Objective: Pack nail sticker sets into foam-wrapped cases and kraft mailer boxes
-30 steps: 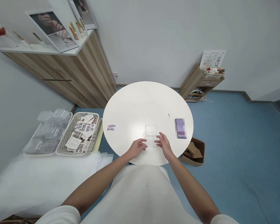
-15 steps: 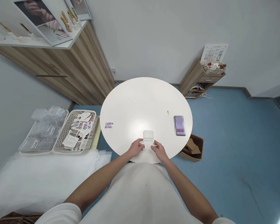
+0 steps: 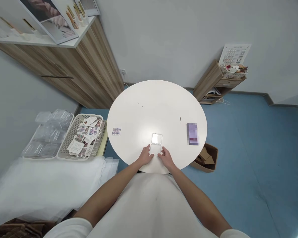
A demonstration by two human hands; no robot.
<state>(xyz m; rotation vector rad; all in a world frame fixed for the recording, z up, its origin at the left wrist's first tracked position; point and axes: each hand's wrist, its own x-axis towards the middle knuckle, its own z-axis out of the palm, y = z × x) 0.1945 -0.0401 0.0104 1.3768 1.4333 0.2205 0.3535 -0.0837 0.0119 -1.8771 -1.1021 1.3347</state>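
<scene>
A clear plastic hinged case (image 3: 155, 149) lies unfolded on the white oval table (image 3: 149, 102), near its front edge, with its lid half pointing away from me. My left hand (image 3: 145, 155) grips the near half by its left side, thumb at the near corner. On the opposite side, my right hand (image 3: 167, 157) holds the right edge the same way. Nothing shows inside the case. Toward the table's left edge lies a small card of purple press-on nails (image 3: 116, 132). A purple boxlike item (image 3: 193, 134), blurred out, sits near the right edge.
Left of the table stand a basket of nail cards (image 3: 62, 150) and a container of clear plastic cases (image 3: 48, 150). White sheets (image 3: 52, 185) are heaped in front of them. An open cardboard box (image 3: 210, 168) rests on the floor at right. A wooden cabinet (image 3: 96, 62) rises behind left.
The open case has shifted slightly and its lid lies flatter, catching bright light. Both hands have closed in on the near half's sides. The view has moved a little.
</scene>
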